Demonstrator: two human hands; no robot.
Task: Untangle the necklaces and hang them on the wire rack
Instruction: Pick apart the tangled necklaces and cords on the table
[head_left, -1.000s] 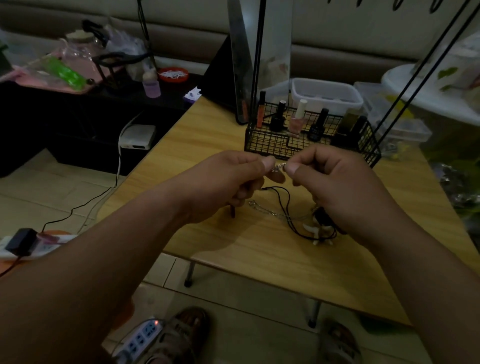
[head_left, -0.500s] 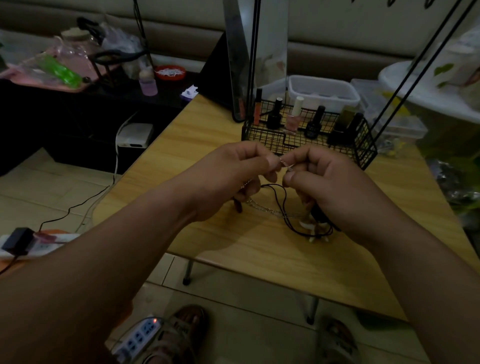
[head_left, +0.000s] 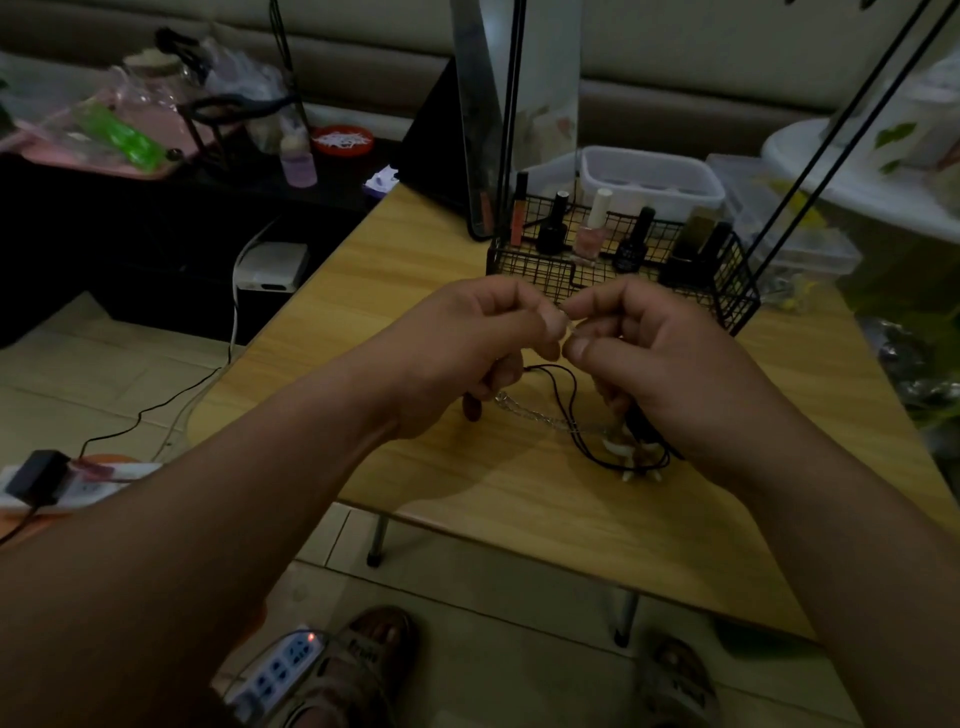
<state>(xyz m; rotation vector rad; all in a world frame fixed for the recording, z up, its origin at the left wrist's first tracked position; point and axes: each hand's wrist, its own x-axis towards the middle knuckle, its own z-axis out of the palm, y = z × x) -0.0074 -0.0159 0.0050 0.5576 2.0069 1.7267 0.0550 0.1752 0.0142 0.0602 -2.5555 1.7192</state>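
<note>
Head view: just in front of the wire rack (head_left: 535, 265), the left hand (head_left: 467, 353) and right hand (head_left: 665, 364) both pinch the silver chain (head_left: 540, 415) by its end. The chain trails down into the black cord (head_left: 576, 410) tangle on the table (head_left: 415, 244), nearer the right hand.

No text can be read with certainty. Pale lettering crosses the strap of the left sandal (head_left: 363, 652) and the right sandal (head_left: 681, 687), too blurred to make out. Labels on the polish bottles (head_left: 630, 248) are too small.
</note>
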